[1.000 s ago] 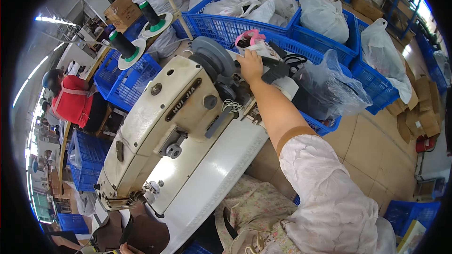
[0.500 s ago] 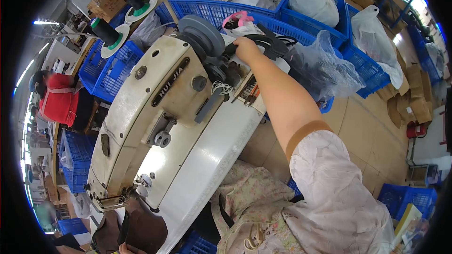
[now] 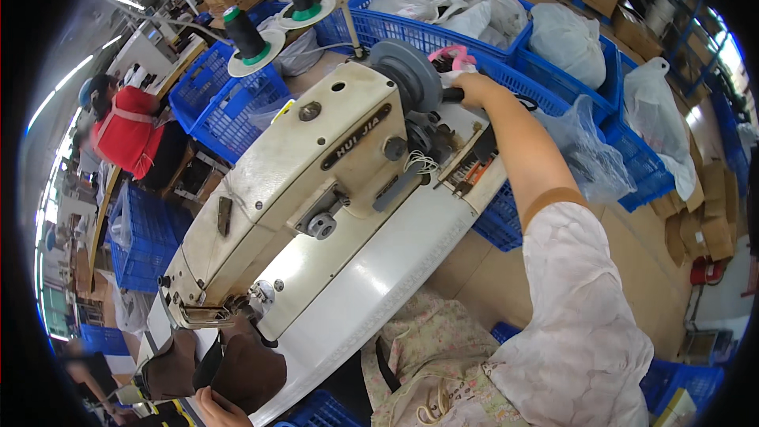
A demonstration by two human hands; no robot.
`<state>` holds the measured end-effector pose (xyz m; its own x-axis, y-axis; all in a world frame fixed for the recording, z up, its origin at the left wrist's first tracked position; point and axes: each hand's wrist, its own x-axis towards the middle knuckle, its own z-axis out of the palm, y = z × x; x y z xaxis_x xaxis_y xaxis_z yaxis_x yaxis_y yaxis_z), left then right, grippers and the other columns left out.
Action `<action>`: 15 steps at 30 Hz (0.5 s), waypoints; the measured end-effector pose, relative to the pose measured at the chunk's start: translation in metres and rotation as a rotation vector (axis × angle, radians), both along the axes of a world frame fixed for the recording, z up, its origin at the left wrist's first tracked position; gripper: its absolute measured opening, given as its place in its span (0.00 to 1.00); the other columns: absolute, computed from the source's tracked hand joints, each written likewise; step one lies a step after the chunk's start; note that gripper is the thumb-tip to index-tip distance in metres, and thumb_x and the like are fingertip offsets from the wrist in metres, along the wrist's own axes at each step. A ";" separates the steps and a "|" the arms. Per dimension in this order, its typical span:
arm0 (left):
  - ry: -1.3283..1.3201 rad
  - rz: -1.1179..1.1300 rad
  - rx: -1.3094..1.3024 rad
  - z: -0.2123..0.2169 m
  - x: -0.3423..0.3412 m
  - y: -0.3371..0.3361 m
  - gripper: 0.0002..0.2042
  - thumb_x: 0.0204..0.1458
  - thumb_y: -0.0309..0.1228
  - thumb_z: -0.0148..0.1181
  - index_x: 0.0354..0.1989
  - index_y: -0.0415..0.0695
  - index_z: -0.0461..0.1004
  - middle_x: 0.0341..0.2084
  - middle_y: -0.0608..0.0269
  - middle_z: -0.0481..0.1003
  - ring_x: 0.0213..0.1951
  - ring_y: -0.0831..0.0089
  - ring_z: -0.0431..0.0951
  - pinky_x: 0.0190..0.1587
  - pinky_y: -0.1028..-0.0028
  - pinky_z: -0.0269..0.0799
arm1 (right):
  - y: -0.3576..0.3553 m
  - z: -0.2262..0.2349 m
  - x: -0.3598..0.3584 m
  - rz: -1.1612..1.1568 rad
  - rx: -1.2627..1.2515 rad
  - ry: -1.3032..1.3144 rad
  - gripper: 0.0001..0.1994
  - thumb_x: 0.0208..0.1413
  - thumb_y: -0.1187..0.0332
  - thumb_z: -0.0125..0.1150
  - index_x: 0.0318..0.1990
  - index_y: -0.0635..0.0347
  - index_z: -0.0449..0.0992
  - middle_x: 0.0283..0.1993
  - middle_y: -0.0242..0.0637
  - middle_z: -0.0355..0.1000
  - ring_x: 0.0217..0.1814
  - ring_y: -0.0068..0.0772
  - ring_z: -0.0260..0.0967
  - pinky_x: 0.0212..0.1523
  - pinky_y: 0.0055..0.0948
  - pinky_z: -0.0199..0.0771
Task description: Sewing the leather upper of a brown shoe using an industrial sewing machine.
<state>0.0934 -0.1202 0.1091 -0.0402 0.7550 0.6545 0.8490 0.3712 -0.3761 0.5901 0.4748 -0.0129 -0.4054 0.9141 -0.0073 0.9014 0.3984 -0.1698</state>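
Note:
A cream sewing machine (image 3: 292, 182) with a grey handwheel (image 3: 407, 75) stands on a white table (image 3: 379, 257). At its needle end hangs a dark brown leather-like piece (image 3: 251, 368), with another brown flap (image 3: 170, 368) beside it. My left hand (image 3: 220, 409) pinches the lower edge of the brown piece, thumb and finger closed on it. My right arm stretches to the machine's far end. There my right hand (image 3: 477, 89) is closed next to the handwheel, with a dark stub (image 3: 452, 95) showing at its fingers. What it grips is mostly hidden.
Two black thread cones (image 3: 245, 35) stand behind the machine. Blue crates (image 3: 443, 20) with white bags line the far side, and a clear plastic bag (image 3: 585, 142) lies beyond my right arm. A person in red (image 3: 130, 130) sits at the left. Cartons (image 3: 704, 221) stand at right.
The view has shifted, so the machine sits further right and more of my left hand shows. Black curved pieces near my right hand are now mostly out of sight; that hand remains beside the handwheel.

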 end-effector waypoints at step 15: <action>-0.276 0.132 -0.062 -0.021 -0.033 -0.021 0.06 0.62 0.21 0.50 0.45 0.36 0.70 0.43 0.49 0.74 0.45 0.51 0.76 0.48 0.62 0.72 | 0.020 -0.010 -0.049 0.373 0.076 0.189 0.25 0.34 0.69 0.72 0.48 0.47 0.82 0.45 0.40 0.79 0.49 0.47 0.76 0.49 0.44 0.75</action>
